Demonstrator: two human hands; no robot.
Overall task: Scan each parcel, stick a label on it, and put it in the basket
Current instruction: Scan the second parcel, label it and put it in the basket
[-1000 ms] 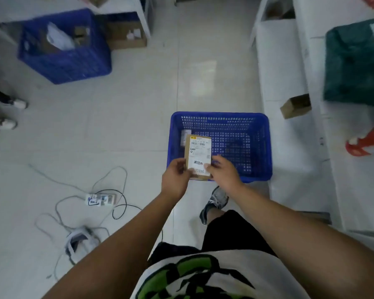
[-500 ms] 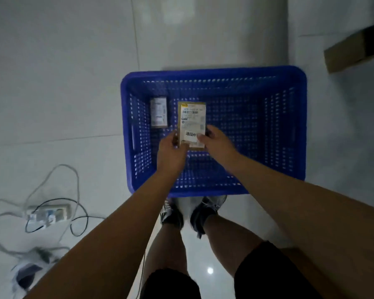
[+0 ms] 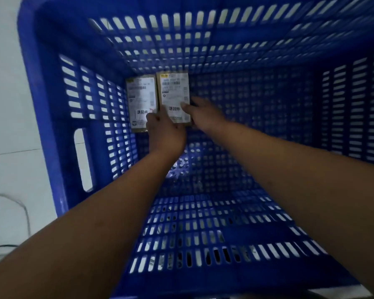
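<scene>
Head view looks straight down into the blue basket (image 3: 41,108), with both bare arms reaching deep inside. The left hand (image 3: 166,132) grips the near left corner of the parcel (image 3: 174,91), and the right hand (image 3: 205,115) pinches its near right edge. That parcel is low in the basket's far left corner, label up, just beside a second parcel (image 3: 140,98) lying flat near the left wall. I cannot tell whether it touches the bottom. Outside the basket, a cable (image 3: 20,206) curls over pale floor tiles (image 3: 7,104).
</scene>
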